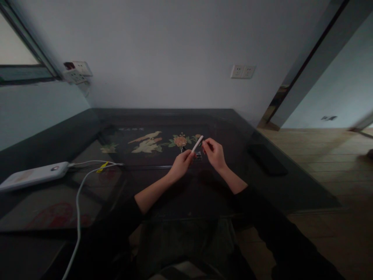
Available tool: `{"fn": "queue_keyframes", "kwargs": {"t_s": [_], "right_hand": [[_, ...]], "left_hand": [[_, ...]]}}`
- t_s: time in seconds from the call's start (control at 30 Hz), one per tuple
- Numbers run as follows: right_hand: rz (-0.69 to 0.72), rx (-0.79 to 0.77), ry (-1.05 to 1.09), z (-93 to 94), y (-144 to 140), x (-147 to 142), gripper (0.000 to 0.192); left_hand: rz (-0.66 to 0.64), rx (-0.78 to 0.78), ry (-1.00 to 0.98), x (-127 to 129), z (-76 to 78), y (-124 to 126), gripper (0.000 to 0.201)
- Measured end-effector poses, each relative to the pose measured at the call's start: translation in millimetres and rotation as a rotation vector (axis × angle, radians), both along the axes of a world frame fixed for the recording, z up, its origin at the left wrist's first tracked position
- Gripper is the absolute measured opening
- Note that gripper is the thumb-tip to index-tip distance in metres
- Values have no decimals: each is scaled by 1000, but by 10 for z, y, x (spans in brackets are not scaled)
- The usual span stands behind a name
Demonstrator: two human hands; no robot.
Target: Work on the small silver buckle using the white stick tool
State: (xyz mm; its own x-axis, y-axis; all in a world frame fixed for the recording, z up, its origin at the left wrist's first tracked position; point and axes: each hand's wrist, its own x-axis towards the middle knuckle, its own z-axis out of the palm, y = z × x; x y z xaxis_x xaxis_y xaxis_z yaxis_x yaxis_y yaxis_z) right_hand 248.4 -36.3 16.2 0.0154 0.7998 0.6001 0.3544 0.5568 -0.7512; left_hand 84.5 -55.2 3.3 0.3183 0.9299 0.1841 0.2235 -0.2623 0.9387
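Observation:
My left hand point(182, 163) grips the lower end of a slim white stick-like object point(197, 144), which tilts up to the right. My right hand point(215, 153) is beside its upper end, fingers pinched together near the tip; whether they touch it is unclear. Both hands hover over a dark glass-topped table point(163, 186) with a painted bird and flower panel point(151, 143) under the glass. Small dark and shiny items point(198, 156) lie on the table just below the hands, too small to identify.
A white power bank point(33, 175) lies at the left with a white cable point(78, 202) trailing toward me. A dark flat phone-like object point(267, 158) rests near the table's right edge. Wall sockets point(243, 71) are behind; wooden floor point(329, 155) lies to the right.

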Motion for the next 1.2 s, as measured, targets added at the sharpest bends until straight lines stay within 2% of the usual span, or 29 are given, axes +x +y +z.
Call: {"fn": "queue_keyframes", "kwargs": {"t_s": [0.27, 0.63, 0.93, 1.2], "right_hand": [[-41, 21, 108, 58, 60, 107, 30], [22, -12, 28, -28, -42, -62, 33], [-31, 2, 168, 23, 47, 54, 33], [27, -27, 79, -75, -5, -52, 34]], "left_hand": [[-52, -13, 26, 16, -48, -5, 33], [11, -15, -17, 13, 18, -5, 29], [-41, -18, 14, 16, -27, -19, 32], [-19, -21, -19, 3, 3, -9, 30]]}}
